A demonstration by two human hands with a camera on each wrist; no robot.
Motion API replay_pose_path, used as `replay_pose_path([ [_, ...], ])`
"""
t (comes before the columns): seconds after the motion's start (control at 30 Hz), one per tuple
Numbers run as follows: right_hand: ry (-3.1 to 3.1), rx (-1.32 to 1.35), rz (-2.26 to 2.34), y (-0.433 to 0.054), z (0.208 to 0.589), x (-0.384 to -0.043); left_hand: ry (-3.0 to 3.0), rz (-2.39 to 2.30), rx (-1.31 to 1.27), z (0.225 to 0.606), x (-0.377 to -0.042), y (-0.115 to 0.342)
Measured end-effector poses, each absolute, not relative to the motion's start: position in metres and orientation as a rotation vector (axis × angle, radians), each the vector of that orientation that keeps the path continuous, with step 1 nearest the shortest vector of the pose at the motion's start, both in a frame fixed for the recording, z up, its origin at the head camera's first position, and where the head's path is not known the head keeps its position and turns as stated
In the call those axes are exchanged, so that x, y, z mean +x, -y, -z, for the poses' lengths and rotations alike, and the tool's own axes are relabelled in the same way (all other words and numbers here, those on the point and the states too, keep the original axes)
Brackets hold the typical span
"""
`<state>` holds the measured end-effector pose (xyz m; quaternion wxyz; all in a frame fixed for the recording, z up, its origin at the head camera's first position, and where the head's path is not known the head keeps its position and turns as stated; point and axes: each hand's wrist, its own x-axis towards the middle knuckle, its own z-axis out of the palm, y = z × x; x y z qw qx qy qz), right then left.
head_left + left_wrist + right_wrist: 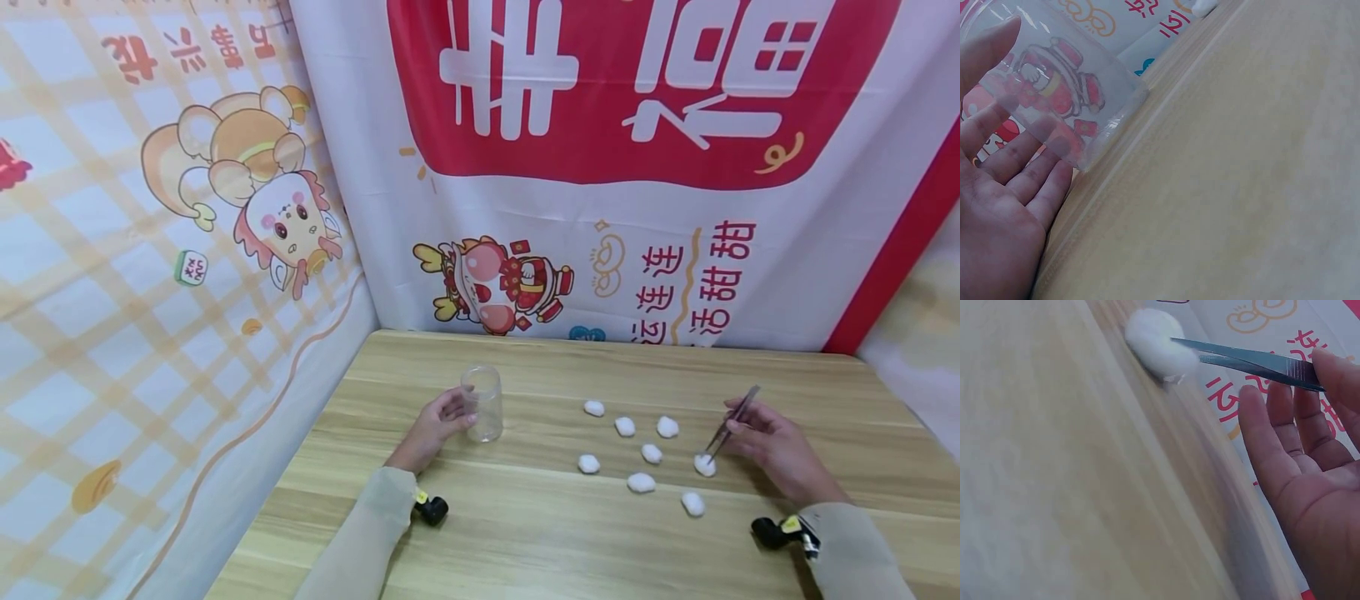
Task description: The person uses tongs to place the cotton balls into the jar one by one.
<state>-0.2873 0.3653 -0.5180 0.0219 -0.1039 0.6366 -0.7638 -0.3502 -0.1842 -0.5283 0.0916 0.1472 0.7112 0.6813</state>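
Note:
My left hand (442,421) holds a clear plastic jar (489,408) that stands upright on the table. In the left wrist view, the thumb lies along the near side of the jar (1079,94) and the fingertips show through its wall. My right hand (772,437) pinches metal tweezers (738,417) between thumb and fingers. Their tips are right at a white cotton ball (705,465) on the right of the table. Seen from the right wrist, the tweezers (1254,362) reach into the fluff of that cotton ball (1157,340).
Several more cotton balls (651,454) lie spread over the wooden table (525,533) between the hands. A printed cloth (600,208) hangs behind the table's far edge, and another printed cloth (150,333) rises along the left side.

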Motion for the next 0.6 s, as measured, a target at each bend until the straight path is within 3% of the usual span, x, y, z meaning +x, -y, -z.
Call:
replay_pose_path([
  [0.6, -2.172, -0.145, 2.247, -0.3628, 0.5203, -0.2900, -2.115, -2.032, 0.494, 0.5316, -0.3515, 0.1845],
])
